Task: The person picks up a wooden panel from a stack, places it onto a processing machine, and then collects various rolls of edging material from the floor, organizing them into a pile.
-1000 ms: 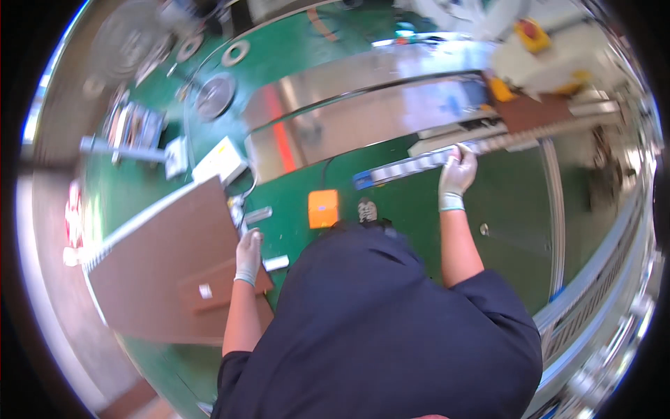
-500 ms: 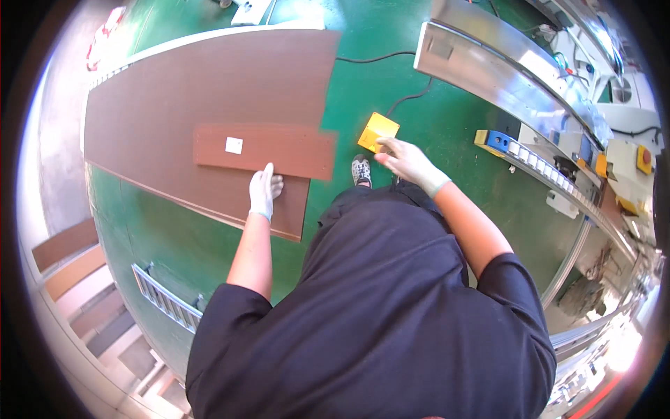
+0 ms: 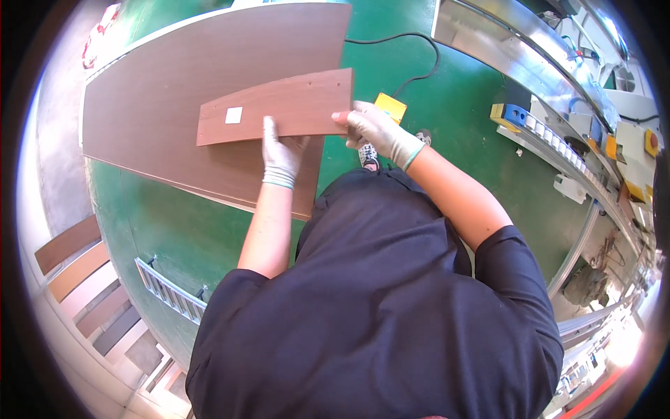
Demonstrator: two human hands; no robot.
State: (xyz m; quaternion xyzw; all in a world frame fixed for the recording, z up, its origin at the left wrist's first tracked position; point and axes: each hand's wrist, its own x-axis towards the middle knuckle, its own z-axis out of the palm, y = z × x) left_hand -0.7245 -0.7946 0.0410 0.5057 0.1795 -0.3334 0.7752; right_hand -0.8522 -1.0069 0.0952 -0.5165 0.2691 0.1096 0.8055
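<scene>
A reddish-brown board (image 3: 293, 103) with a white square label (image 3: 234, 115) and small holes near its ends is held between my gloved hands. My left hand (image 3: 283, 148) grips its near long edge, thumb on top and fingers underneath. At the board's right end my right hand (image 3: 373, 129) is closed, its thumb on the upper face and the other fingers partly hidden. Beneath the held board lies a large brown panel (image 3: 160, 84); the held board's right end reaches past that panel's edge.
A yellow box (image 3: 390, 108) with a black cable (image 3: 436, 56) sits on the green floor (image 3: 460, 140) by my shoes. Along the right runs a metal machine frame with a roller rail (image 3: 558, 143). At lower left stands a metal rack (image 3: 167, 290), with stacked boards (image 3: 70, 244) beyond.
The board has been raised off the panel and tilted. My right hand has come from over the yellow box to the board's right end; my left hand now holds the near edge.
</scene>
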